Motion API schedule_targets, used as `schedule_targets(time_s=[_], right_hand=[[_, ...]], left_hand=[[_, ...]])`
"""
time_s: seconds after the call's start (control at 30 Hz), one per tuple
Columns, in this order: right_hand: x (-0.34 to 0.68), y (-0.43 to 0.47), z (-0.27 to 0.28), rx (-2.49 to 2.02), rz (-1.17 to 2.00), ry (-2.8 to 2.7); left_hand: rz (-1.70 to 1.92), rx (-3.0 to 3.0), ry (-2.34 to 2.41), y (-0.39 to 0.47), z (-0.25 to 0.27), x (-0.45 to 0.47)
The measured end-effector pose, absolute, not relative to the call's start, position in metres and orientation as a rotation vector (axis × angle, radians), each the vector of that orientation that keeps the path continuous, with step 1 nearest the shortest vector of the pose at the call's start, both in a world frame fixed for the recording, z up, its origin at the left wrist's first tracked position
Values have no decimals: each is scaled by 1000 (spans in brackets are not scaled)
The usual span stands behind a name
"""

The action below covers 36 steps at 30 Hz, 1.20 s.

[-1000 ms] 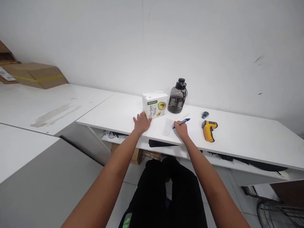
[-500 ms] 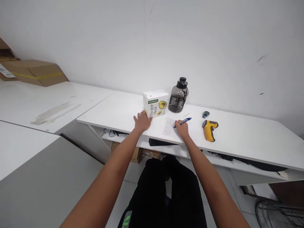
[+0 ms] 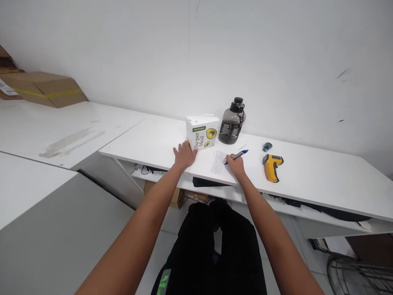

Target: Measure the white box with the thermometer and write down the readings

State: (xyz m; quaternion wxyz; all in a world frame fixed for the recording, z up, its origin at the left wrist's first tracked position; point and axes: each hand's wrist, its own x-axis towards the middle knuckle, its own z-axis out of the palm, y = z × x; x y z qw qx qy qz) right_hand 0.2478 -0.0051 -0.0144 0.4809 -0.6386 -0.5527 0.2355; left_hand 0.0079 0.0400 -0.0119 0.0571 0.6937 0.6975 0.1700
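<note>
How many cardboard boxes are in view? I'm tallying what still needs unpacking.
2, possibly more. A brown cardboard box with yellow tape lies far left against the wall; a second box shows partly under the desk. Others may be hidden there.

- A blue pen is gripped in the right hand, its tip set on a slip of paper.
- The left hand is laid flat on the white surface, touching an avocado-printed box.
- A dark bottle is stood just beside the box.
- A yellow thermometer gun is seen right of the pen.
</note>
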Motion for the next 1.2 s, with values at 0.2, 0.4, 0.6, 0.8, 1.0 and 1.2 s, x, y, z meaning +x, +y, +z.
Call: schedule_targets(time_s=[0.2, 0.4, 0.6, 0.8, 1.0, 1.2], right_hand=[[249, -6, -13, -1533, 594, -1284], [248, -8, -10, -1506, 611, -1191], [246, -8, -9, -1484, 639, -1159], [246, -7, -11, -1444, 622, -1172], [246, -7, -12, -1446, 616, -1196], [247, -6, -12, -1462, 617, -1201]], left_hand=[[519, 2077, 2096, 40, -10, 7], [520, 2099, 2114, 39, -10, 7], [519, 2077, 2092, 39, -8, 7], [519, 2077, 2096, 39, -8, 8], [523, 2081, 2103, 38, -8, 8], [503, 2084, 2095, 37, -6, 8]])
